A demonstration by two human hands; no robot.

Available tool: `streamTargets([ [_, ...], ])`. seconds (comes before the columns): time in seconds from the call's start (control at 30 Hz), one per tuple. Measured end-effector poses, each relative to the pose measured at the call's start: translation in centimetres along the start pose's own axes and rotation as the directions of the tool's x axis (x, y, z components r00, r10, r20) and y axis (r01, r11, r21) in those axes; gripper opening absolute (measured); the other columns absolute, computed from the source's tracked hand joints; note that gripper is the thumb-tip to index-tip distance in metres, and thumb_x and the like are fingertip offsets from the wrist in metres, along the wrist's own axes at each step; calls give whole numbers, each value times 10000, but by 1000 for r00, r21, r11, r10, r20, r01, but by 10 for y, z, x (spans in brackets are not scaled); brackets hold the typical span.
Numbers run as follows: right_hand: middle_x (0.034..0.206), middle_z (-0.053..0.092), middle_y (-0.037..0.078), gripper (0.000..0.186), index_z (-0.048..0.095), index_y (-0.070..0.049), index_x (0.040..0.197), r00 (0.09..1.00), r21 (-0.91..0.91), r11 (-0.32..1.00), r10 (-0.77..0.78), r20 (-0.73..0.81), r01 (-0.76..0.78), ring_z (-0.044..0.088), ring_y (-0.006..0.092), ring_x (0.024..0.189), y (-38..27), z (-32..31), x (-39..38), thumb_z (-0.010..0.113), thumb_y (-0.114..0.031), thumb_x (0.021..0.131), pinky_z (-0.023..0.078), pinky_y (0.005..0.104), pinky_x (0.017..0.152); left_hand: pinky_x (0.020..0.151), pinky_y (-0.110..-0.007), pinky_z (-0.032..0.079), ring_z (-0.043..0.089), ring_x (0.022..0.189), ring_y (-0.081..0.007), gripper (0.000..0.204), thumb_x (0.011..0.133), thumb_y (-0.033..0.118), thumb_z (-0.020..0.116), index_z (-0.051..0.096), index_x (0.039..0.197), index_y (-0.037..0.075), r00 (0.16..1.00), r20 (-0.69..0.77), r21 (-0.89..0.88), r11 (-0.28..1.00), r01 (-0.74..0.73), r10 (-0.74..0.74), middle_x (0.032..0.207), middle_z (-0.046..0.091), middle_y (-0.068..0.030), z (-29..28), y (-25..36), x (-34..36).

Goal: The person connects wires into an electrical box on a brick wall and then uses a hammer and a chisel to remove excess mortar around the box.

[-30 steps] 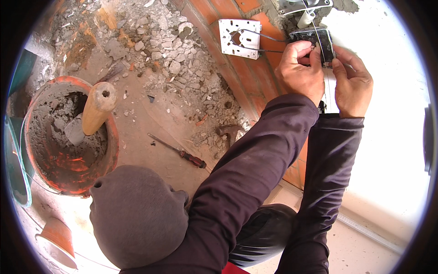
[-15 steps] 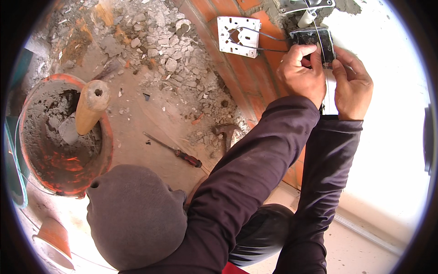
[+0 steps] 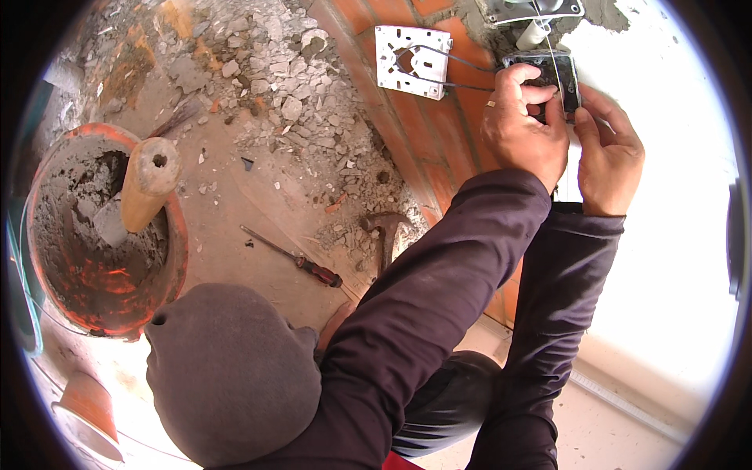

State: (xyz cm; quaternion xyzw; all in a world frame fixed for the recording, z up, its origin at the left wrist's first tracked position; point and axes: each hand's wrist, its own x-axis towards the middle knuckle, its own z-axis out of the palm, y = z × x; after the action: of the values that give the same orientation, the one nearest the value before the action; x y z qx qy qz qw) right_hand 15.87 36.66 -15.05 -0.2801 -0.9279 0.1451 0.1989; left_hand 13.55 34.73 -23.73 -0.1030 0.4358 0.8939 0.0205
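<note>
A black rectangular electrical box (image 3: 565,72) sits at the wall edge in the upper right, a thin white string (image 3: 554,66) running across it. My left hand (image 3: 523,129), with a ring on one finger, grips the box's left and lower side with bent fingers. On its lower right edge, my right hand (image 3: 611,153) pinches the box between thumb and fingers. My fingers hide the box's lower part. Dark wires (image 3: 470,84) lead from the box's left side to a white slotted mounting plate (image 3: 392,70) on the brickwork.
A mortar bucket (image 3: 182,258) with a wooden-handled tool (image 3: 150,176) stands at left. A screwdriver (image 3: 317,271) and a hammer (image 3: 385,227) lie on the dusty floor beside rubble (image 3: 290,110). A rounded grey-cloth shape (image 3: 235,376) fills the lower left, near an orange pot (image 3: 92,403).
My left fingers have curled back and shifted slightly down, showing more of the box's inside. My right hand has moved a little lower, still at the box's edge.
</note>
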Motion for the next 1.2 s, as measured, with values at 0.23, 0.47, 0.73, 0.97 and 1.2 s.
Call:
streamTargets([
  [0.23,1038,681,70,239,678,8,1118,996,42,996,81,45,-83,641,148,939,-10,-2,-4,615,-3,888,498,278,846,568,-334,474,612,624,-220,381,731,-43,710,546,1061,51,998,-7,-36,997,61,-61,724,662,-62,0,1,3],
  [0.47,1020,686,73,214,682,7,1099,998,10,998,63,14,-63,647,149,945,-3,-3,-4,635,-18,892,502,280,843,624,-286,506,645,668,-157,403,754,-38,704,508,1100,29,994,28,-72,991,108,-106,796,703,-88,-1,2,1],
  [0.73,1035,688,77,207,688,1,1083,997,22,997,73,20,-73,652,153,950,-4,-1,-4,646,-11,881,503,278,849,662,-280,513,659,707,-149,395,765,-68,689,498,1099,20,997,40,-112,991,76,-72,818,700,-99,-3,0,1],
  [0.97,1031,688,74,204,688,3,1081,998,1,998,59,8,-59,650,151,954,-4,-3,-4,644,-14,882,501,278,852,657,-282,513,655,677,-150,388,776,-45,700,495,1097,25,993,69,-67,993,95,-91,796,707,-90,-3,0,2],
  [1.2,1021,686,82,205,686,6,1082,999,36,999,38,9,-38,650,152,955,-1,-2,-3,643,-20,883,498,278,853,636,-287,512,649,653,-152,392,775,-40,705,494,1097,33,994,67,-79,993,89,-84,796,708,-88,-2,-1,2],
])
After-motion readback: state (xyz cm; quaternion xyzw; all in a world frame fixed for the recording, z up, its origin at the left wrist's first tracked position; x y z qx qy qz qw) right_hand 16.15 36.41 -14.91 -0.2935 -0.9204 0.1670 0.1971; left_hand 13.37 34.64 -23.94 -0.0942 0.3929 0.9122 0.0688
